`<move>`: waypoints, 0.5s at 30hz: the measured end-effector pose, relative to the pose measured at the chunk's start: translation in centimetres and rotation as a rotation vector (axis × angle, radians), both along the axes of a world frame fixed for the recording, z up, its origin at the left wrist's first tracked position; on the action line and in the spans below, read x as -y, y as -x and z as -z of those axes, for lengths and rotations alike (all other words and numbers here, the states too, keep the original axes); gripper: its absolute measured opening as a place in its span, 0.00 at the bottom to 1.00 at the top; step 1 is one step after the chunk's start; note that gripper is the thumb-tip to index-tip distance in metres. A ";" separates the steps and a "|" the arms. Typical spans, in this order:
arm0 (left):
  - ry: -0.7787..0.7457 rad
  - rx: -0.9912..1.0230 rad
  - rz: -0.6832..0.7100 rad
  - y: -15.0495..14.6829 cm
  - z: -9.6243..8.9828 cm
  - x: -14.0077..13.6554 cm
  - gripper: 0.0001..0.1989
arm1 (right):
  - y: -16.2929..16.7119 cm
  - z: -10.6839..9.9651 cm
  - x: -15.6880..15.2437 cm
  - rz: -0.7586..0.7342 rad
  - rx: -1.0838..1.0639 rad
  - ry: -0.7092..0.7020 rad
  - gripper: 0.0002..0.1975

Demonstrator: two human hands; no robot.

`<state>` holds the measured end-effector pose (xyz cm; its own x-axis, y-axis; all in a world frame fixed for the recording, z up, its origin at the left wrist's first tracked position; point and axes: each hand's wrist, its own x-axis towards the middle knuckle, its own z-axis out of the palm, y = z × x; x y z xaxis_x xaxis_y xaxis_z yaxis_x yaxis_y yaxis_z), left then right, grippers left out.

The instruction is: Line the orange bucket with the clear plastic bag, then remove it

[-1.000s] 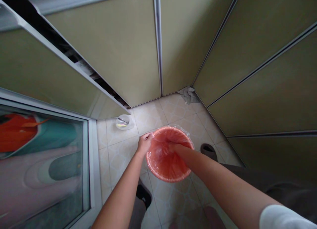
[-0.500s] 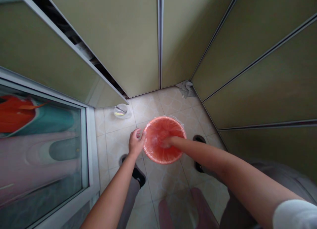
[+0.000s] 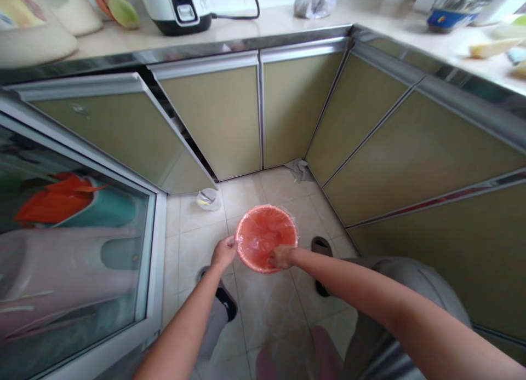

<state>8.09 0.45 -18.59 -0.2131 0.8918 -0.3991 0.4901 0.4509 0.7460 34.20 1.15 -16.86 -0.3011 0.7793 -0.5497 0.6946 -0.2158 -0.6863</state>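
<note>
Here, the left hand (image 3: pixel 224 252) pinched the left bin rim (image 3: pixel 239 228), floor (image 3: pixel 269 303) around; inside, the right hand (image 3: pixel 281 257) had an unclear grip.

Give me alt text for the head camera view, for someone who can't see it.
A person's left hand is at the edge of an orange bucket lined with clear plastic; the right hand reaches inside. Around are floor tiles and cabinets, one door ajar.

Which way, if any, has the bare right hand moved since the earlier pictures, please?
Yes: judged against the pale floor tiles, the bare right hand has drawn back, away from the beige cabinets, toward the near rim of the round orange plastic-lined bin.
</note>
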 end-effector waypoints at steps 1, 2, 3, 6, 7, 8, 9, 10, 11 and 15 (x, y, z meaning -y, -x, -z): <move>-0.003 -0.041 0.001 0.2 -1.0 0.3 0.17 | -1.0 -1.3 0.5 -0.123 0.015 -0.005 0.15; -0.010 -0.065 0.012 0.5 -2.1 0.7 0.16 | -2.1 -2.7 1.0 -0.235 0.023 -0.011 0.15; -0.017 -0.067 0.032 0.8 -3.3 1.2 0.16 | -3.2 -4.1 1.5 -0.313 0.017 -0.015 0.15; -0.023 0.045 0.108 1.5 -7.3 3.6 0.21 | -6.5 -7.8 2.8 -0.331 -0.074 -0.020 0.17; -0.031 0.099 0.118 1.6 -8.6 4.6 0.23 | -7.4 -8.9 3.1 -0.312 -0.108 -0.031 0.18; -0.044 0.150 0.121 1.7 -9.9 5.6 0.24 | -8.2 -10.0 3.4 -0.287 -0.138 -0.052 0.18; -0.064 0.196 0.115 1.6 -11.1 6.6 0.23 | -8.9 -11.1 3.6 -0.253 -0.166 -0.091 0.18; -0.094 0.234 0.104 1.4 -12.5 7.7 0.22 | -9.4 -12.3 3.8 -0.212 -0.189 -0.142 0.18; -0.139 0.263 0.083 1.0 -13.9 8.8 0.21 | -9.8 -13.6 4.0 -0.164 -0.214 -0.206 0.18; -0.437 0.337 -0.046 -2.2 -21.6 12.5 0.40 | -10.1 -20.3 5.6 0.041 -0.395 -0.554 0.30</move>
